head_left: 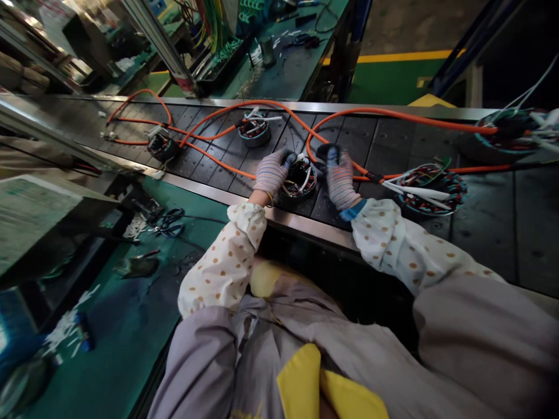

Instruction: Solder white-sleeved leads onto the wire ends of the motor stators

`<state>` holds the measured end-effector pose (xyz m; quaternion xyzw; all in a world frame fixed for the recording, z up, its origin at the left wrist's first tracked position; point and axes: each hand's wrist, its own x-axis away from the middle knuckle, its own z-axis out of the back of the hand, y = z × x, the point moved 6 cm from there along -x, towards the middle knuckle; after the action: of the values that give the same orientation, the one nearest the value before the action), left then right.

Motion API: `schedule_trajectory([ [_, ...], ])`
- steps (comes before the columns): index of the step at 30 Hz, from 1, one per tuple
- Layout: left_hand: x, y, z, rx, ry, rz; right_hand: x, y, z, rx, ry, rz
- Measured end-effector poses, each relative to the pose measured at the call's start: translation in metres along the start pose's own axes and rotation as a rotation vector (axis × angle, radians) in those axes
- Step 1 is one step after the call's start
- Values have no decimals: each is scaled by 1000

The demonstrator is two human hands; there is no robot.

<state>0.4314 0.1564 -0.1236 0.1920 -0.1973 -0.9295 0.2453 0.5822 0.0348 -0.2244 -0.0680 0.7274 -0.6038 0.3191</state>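
A round motor stator with dark windings and white sleeved leads lies on the conveyor between my two gloved hands. My left hand has its fingers closed at the stator's upper left edge. On the other side, my right hand is curled close to the stator's right edge, beside an orange cable. Its dark fingertips are bent in, and what they pinch is too blurred to make out. Both hands wear striped gloves with dark fingertips. Another stator with white sleeves and a cable joined to it lies right of my right hand.
More wound stators with orange cables sit along the slatted conveyor, including a large one at far right. A metal rail edges the near side. On the green bench lie scissors and white sleeve pieces.
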Motion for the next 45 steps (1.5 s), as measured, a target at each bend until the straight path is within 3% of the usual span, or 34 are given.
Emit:
schedule_trajectory([
  [2, 1, -1, -2, 32, 1, -4, 1, -17, 15, 111, 33, 61],
  [5, 0, 1, -4, 60, 11, -13, 7, -37, 25, 226, -44, 125],
  [9, 0, 5, -6, 75, 19, -21, 11, -37, 24, 331, -188, 126],
  [13, 2, 7, -9, 105, 13, -36, 10, -34, 27, 484, -224, 174],
  [16, 3, 6, -13, 143, 24, -30, 8, -40, 34, 529, -178, 231],
  [20, 4, 5, -21, 233, 70, -44, 8, -59, 45, 487, -27, 302],
  [24, 8, 7, -23, 470, 64, -145, 18, -82, 43, 485, 62, 397],
  [26, 15, 14, -13, 606, 34, -254, 26, -93, 36, 543, 32, 452],
  [28, 27, 22, 8, 583, 72, -347, 34, -103, 28, 636, -18, 515],
  [32, 57, 49, 44, 90, 151, -414, 49, -122, 16, 778, -83, 694],
  [34, 69, 61, 50, -117, 131, -390, 52, -131, 16, 791, -70, 744],
  [37, 82, 68, 52, -225, 133, -343, 54, -142, 17, 796, -86, 748],
  [40, 98, 57, 58, -180, 195, -307, 56, -147, 24, 766, -146, 684],
  [45, 139, 6, 71, 93, 272, -134, 76, -137, 43, 750, -251, 707],
])
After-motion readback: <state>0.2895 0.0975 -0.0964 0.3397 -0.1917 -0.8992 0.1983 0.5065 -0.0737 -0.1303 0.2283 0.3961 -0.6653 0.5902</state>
